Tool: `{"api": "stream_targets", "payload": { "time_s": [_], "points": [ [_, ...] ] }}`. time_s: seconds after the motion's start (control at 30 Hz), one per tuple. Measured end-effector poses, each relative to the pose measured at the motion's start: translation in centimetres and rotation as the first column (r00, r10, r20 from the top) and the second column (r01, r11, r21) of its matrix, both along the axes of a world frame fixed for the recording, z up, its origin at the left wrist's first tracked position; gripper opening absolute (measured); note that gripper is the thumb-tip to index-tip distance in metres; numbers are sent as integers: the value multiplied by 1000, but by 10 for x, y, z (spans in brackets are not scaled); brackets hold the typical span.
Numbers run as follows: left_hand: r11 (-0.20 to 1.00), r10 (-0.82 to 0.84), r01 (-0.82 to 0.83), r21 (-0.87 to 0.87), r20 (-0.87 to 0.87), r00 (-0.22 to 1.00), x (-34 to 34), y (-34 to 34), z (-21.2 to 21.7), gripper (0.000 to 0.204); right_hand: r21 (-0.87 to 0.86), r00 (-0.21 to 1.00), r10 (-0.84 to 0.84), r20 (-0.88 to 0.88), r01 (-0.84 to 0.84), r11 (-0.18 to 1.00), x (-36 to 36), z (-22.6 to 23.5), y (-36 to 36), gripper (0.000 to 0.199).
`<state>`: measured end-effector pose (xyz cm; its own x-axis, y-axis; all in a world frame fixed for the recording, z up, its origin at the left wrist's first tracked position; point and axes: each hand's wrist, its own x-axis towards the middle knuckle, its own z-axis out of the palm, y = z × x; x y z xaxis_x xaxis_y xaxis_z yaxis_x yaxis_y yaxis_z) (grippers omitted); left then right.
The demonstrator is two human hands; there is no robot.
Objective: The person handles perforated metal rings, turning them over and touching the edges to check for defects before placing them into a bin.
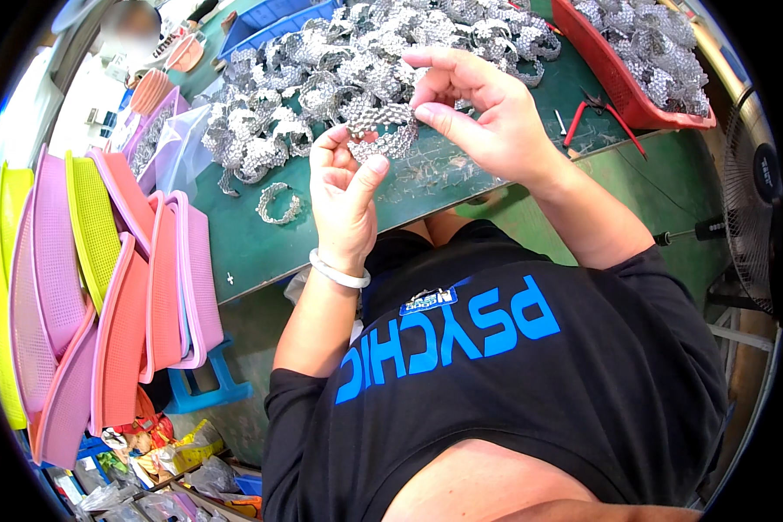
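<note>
A silver, scaly-linked metal bracelet [395, 143] is held above the near edge of the green table. My left hand [344, 196] grips its left side between thumb and fingers. At the right end of the bracelet, my right hand [496, 117] has its thumb and a bent finger closed on the edge, while the index finger stretches out above. Beyond both hands spreads a large pile of similar silver bracelets [274, 83]. One single round bracelet [278, 204] lies apart on the table, left of my left hand.
Red-handled pliers [597, 106] lie right of my right hand, near a red basket [661, 118] of silver pieces. A blue crate [261, 24] stands behind the pile. Stacked coloured baskets [122, 331] crowd the left, above a blue stool [213, 387]. A fan [751, 183] stands far right.
</note>
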<state>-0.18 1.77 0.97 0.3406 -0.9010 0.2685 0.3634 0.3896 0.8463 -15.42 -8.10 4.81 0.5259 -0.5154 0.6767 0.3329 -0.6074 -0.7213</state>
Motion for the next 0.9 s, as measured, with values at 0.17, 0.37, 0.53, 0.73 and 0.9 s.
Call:
{"api": "stream_targets", "payload": {
  "time_s": [0.17,0.37,0.53,0.73,0.9],
  "points": [
    [999,-47,47,17,1,999,1,-1,-4,42,-188,996,-8,-89,-9,982,3,16,-8,41],
    [998,-66,66,18,-4,998,1,1,-1,37,-129,953,89,-291,-131,983,3,24,-7,44],
    [997,-65,65,39,12,998,3,3,-3,36,-82,934,144,-327,-180,980,6,24,-10,46],
    [997,-50,46,64,57,997,2,2,-2,36,-135,944,109,-310,-157,978,10,22,-13,40],
    [995,-33,25,92,90,995,-1,3,1,36,-243,904,50,-424,-166,956,8,28,-15,49]
  ]
}}
